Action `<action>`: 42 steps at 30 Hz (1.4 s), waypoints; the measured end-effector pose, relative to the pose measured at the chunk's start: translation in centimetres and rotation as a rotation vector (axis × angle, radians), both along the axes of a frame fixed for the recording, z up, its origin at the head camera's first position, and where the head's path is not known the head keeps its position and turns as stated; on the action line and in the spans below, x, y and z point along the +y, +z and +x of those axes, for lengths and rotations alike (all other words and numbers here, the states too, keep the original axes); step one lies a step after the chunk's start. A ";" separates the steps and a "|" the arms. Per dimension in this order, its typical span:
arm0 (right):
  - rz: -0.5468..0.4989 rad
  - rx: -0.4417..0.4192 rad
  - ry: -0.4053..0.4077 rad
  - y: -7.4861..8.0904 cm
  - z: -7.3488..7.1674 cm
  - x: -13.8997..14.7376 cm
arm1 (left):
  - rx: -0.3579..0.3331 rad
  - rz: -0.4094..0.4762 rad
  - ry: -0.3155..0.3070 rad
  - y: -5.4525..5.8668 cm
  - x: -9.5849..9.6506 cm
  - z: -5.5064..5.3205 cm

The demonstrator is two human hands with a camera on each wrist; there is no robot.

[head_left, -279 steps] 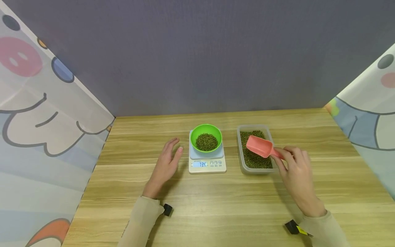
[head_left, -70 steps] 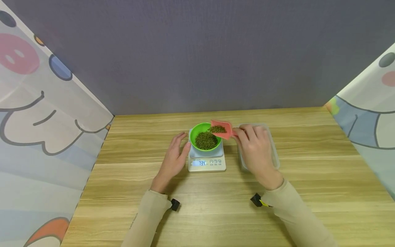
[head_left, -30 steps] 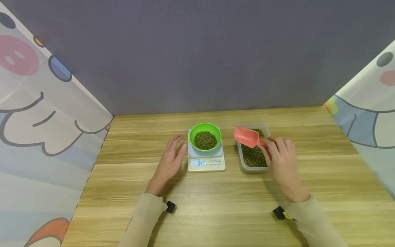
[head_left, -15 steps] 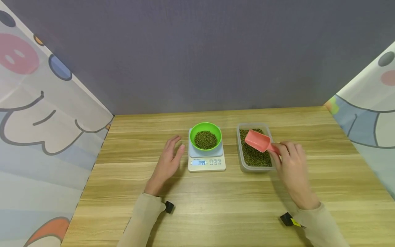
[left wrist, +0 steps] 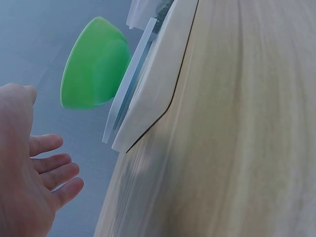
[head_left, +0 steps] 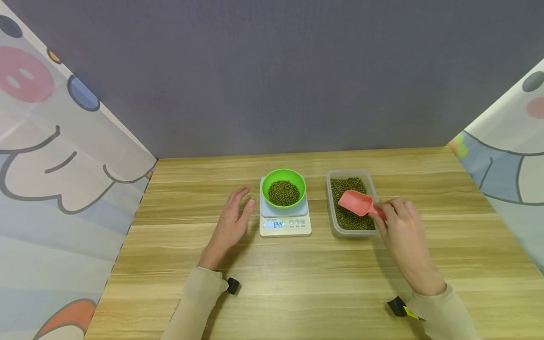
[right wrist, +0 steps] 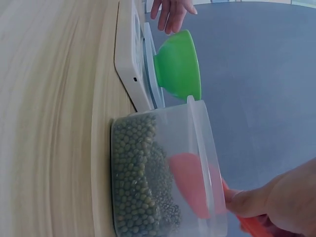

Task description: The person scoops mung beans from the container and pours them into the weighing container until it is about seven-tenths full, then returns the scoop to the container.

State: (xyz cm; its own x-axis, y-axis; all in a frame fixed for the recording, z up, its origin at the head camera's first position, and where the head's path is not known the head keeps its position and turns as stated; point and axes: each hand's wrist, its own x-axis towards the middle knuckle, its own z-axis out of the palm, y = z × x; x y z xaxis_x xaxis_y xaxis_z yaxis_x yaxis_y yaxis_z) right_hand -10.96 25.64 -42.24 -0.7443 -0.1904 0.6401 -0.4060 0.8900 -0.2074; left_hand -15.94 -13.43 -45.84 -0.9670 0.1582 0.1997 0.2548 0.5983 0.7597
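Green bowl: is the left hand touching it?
No, the left wrist view shows a plain gap between the left hand and the green bowl on the scale.

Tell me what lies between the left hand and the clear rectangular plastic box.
In the head view, the white digital scale, with the round green bowl standing on it.

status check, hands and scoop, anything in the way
Left hand beside scale, holding nothing. Right hand grips pink scoop by handle. Scoop looks empty, dipped inside bean tub. Its wall stands between scoop and green bowl.
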 end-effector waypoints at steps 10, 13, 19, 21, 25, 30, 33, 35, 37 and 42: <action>0.057 -0.071 -0.017 0.3 0.0 -0.3 | -0.010 -0.005 0.010 0.0 0.0 0.1; 0.079 -0.079 -0.025 0.1 -0.2 -0.6 | -0.008 -0.003 0.009 0.0 0.0 0.1; 0.077 -0.117 -0.047 -0.2 -0.8 -1.4 | -0.010 -0.014 0.017 -0.2 0.1 0.0; 0.070 -0.121 -0.051 -0.4 -1.1 -1.5 | -0.014 -0.017 0.020 -0.2 0.1 0.0; 0.061 -0.115 -0.049 -0.6 -1.6 -1.7 | -0.018 -0.018 0.018 -0.1 0.1 0.1; 0.054 -0.115 -0.046 -0.8 -2.2 -1.8 | -0.022 -0.015 0.020 0.0 0.0 0.1; 0.042 -0.116 -0.041 -0.9 -2.5 -1.9 | -0.021 -0.015 0.020 0.0 0.0 0.1; 0.033 -0.120 -0.039 -1.0 -2.6 -2.0 | -0.017 -0.015 0.018 0.0 0.1 0.0; 0.027 -0.128 -0.040 -1.0 -2.7 -2.1 | -0.016 -0.013 0.016 -0.1 0.1 0.0; 0.033 -0.140 -0.048 -0.9 -3.1 -2.2 | -0.019 -0.013 0.016 -0.1 0.0 0.0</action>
